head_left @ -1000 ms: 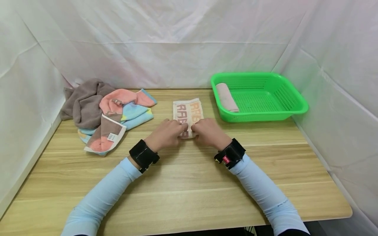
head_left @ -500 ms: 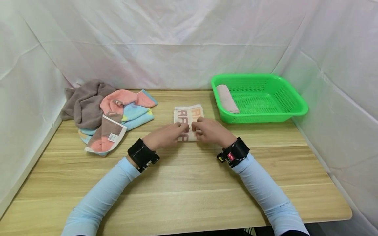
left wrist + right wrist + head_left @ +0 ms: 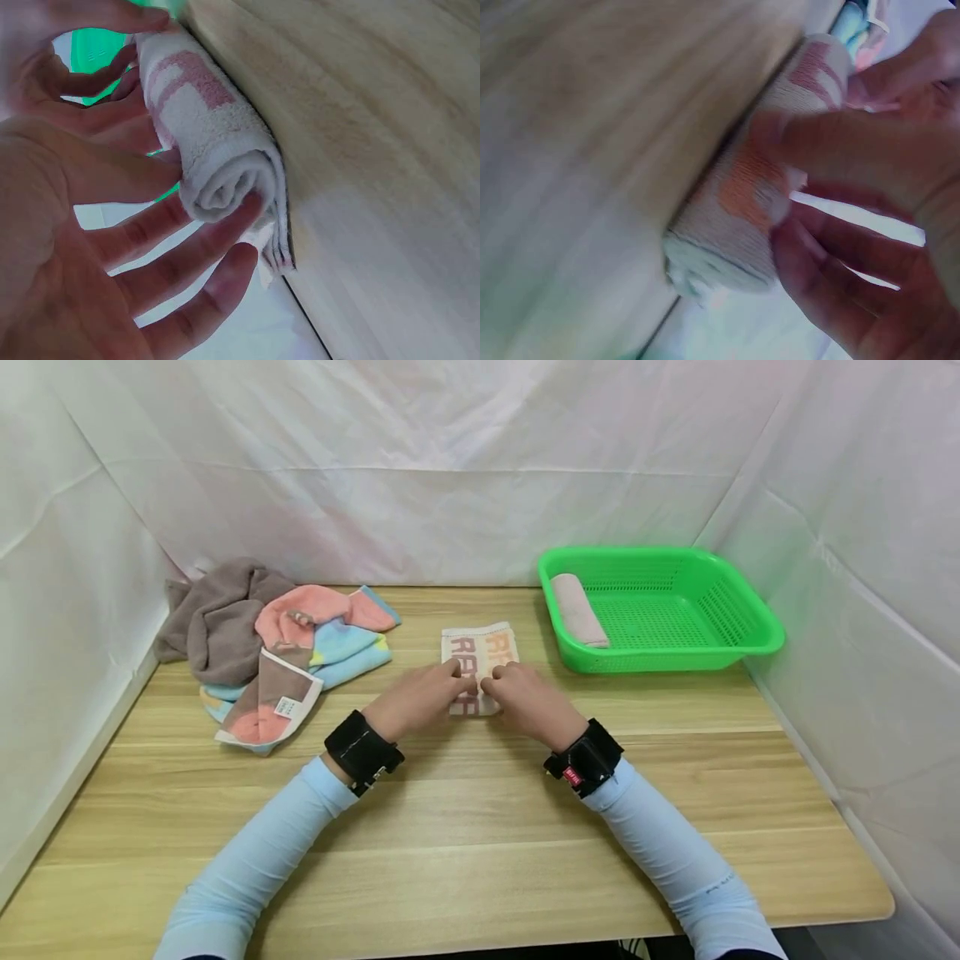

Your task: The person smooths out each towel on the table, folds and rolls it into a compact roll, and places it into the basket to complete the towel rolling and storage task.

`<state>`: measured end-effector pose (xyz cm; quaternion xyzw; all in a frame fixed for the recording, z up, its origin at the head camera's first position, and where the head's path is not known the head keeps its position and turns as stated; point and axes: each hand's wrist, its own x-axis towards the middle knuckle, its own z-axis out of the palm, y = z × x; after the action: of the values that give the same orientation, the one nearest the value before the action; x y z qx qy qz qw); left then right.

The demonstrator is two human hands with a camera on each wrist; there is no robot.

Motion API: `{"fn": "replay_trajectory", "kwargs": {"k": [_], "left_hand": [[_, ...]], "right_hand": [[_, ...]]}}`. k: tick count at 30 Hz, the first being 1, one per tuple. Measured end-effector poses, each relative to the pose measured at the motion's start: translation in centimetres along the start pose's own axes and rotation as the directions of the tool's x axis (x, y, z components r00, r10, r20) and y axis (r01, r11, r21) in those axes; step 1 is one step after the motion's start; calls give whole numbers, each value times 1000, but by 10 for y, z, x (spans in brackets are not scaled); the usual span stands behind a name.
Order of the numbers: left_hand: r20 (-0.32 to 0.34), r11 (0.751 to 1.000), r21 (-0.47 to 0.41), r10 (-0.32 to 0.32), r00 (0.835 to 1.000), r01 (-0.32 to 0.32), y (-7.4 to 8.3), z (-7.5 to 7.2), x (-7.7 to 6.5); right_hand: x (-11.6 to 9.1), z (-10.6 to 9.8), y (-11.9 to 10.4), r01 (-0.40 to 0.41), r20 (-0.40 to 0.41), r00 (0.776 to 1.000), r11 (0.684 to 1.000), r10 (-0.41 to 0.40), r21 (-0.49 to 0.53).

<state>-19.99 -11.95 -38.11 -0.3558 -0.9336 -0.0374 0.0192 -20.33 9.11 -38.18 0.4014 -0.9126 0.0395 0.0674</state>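
Note:
A small white towel [image 3: 480,643] with brown and orange lettering lies in the middle of the table, partly rolled at its near end. My left hand [image 3: 420,697] holds the left part of the roll between thumb and fingers. In the left wrist view the spiral end of the rolled towel [image 3: 225,172] shows, with fingertips against it. From the other side my right hand [image 3: 536,700] grips the roll; the right wrist view has its thumb [image 3: 810,139] over the towel [image 3: 742,176] and its fingers behind. The flat part reaches away from both hands.
A green plastic basket [image 3: 675,658] stands at the back right, with a rolled pale towel [image 3: 579,610] along its left side. Crumpled grey, pink and blue towels [image 3: 240,635] are heaped at the back left. White cloth walls [image 3: 450,468] enclose the wooden table [image 3: 480,843].
The towel's far edge has come nearer to me, and less of its flat part shows. My right fingers, loosely spread half a second ago, have closed in on the roll again.

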Motion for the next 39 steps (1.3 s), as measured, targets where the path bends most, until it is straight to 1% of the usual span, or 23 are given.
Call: {"fn": "replay_trajectory", "kwargs": {"k": [3,5,8,12,14,16,18,21,23,26,29,32,33,34,36,39], "left_hand": [[-22,1000,6,7,1000,-7,1,-1,0],[-49,1000,9,15,999,-15,4,-1,0],[-92,999,22,38,995,-36,7,0,-1],[-140,997,45,68,988,-62,11,0,-2],[-157,996,45,79,984,-72,12,0,-2],[-165,996,33,89,982,-85,13,1,-1],[-162,995,10,96,982,-96,13,1,0],[-137,994,-20,104,985,-108,12,3,1],[-111,994,-41,100,989,-105,10,4,1],[-71,992,-97,73,995,-80,6,7,1],[-28,983,-182,30,999,-35,3,8,2],[-12,972,-235,7,1000,-9,2,6,2],[-18,972,-233,5,1000,-9,2,4,2],[-36,977,-212,8,999,-15,3,2,2],[-97,987,-155,28,995,-43,6,-1,1],[-191,995,-30,83,978,-90,11,-4,0]], "right_hand": [[1,4,0,-12,-13,1000,1000,12,6],[3,6,2,-26,-7,1000,999,26,25],[5,10,8,-50,8,999,995,50,83],[6,10,18,-78,57,996,977,68,197],[6,9,22,-79,92,994,964,57,254],[6,6,26,-80,131,990,954,43,289],[5,4,29,-95,171,984,943,41,319],[3,-3,30,-129,194,979,933,65,335],[2,-8,29,-134,180,981,937,77,324],[1,-14,25,-109,141,987,954,72,279],[2,-14,22,-62,117,992,971,35,230],[4,-10,22,-43,103,994,971,19,237],[5,-8,23,-41,98,995,968,17,249],[5,-5,25,-44,94,995,963,19,267],[5,-1,29,-61,89,995,947,35,316],[5,5,34,-93,105,993,914,56,394]]}}
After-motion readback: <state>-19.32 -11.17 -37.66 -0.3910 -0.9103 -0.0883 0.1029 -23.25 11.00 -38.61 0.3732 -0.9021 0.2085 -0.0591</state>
